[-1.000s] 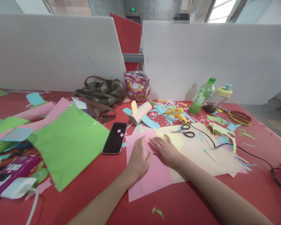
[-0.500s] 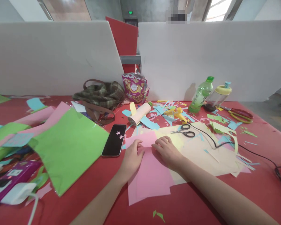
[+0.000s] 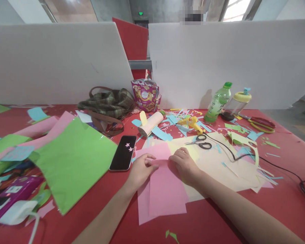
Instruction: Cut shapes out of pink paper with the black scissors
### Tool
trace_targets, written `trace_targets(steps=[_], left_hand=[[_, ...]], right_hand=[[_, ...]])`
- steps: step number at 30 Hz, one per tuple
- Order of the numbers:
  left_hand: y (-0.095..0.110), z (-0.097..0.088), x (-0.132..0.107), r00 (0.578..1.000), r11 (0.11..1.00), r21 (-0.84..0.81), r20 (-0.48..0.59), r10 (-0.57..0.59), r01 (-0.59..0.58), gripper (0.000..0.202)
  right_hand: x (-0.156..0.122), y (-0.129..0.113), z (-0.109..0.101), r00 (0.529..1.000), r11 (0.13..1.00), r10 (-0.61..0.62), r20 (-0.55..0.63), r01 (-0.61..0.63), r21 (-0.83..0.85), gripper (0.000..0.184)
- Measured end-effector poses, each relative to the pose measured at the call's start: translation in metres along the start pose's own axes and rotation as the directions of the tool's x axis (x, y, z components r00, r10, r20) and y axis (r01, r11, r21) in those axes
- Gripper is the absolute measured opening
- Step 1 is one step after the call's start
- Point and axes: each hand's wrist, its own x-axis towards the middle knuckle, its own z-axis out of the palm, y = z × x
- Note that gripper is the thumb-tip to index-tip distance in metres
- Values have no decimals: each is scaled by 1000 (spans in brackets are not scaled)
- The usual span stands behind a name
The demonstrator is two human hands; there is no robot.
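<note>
Two overlapping sheets of pink paper (image 3: 165, 193) lie in front of me, the upper one slightly turned on the lower. My left hand (image 3: 141, 171) is at the left edge of the upper sheet, fingers bent and thumb tip at the paper. At the right edge my right hand (image 3: 185, 165) has its fingers curled down onto the sheet; its fingertips are partly hidden. Between both hands the paper's far edge looks slightly raised or folded. Scissors (image 3: 202, 142) rest beyond my right hand on cream paper (image 3: 218, 173). A phone (image 3: 123, 152) with small pink stars on it lies left of my left hand.
Green paper (image 3: 76, 162) spreads on the left, near a purple power strip (image 3: 14, 195). A paper-covered tube (image 3: 151, 124), yellow glue gun (image 3: 191, 123), snack bag (image 3: 146, 95) and green bottle (image 3: 218, 103) stand or lie farther back. A black cable (image 3: 264, 157) crosses at right.
My right hand has shifted slightly right along the pink paper. The fingers of my left hand have bent more, and the upper sheet has moved slightly to the right over the lower one.
</note>
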Motion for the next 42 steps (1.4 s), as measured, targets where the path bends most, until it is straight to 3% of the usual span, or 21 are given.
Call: trace_targets(steps=[7, 16, 25, 29, 33, 36, 39, 41, 42], left_hand=[[2, 2, 0, 999, 998, -48, -43, -32, 30, 23], [1, 6, -2, 997, 996, -89, -75, 13, -20, 18], [3, 8, -2, 998, 986, -165, -59, -3, -7, 22], [6, 10, -3, 999, 974, -224, 0, -33, 32, 26], [10, 9, -6, 990, 958, -282, 140, -4, 44, 32], [10, 8, -7, 984, 975, -220, 177, 29, 11, 32], [7, 6, -4, 994, 998, -52, 106, 39, -34, 29], [4, 3, -1, 1000, 993, 113, 6, 27, -27, 28], [3, 1, 1, 999, 982, 187, -47, 26, -17, 27]], right_hand=[[2, -7, -3, 992, 991, -115, -60, 119, 64, 13], [1, -13, 0, 995, 995, -100, -29, 99, -24, 33], [-2, -11, 0, 987, 988, -144, -74, 147, 46, 30], [-8, -3, 7, 993, 986, -13, -118, 33, 161, 20], [-8, 3, 11, 985, 961, 92, -143, -50, 272, 21], [-6, 0, 9, 984, 930, 135, -117, -84, 358, 23], [-6, -7, 7, 974, 883, 207, -97, -143, 448, 21], [-5, -8, 5, 943, 785, 321, -91, -211, 582, 17], [-4, -6, 3, 883, 607, 466, -62, -268, 748, 14]])
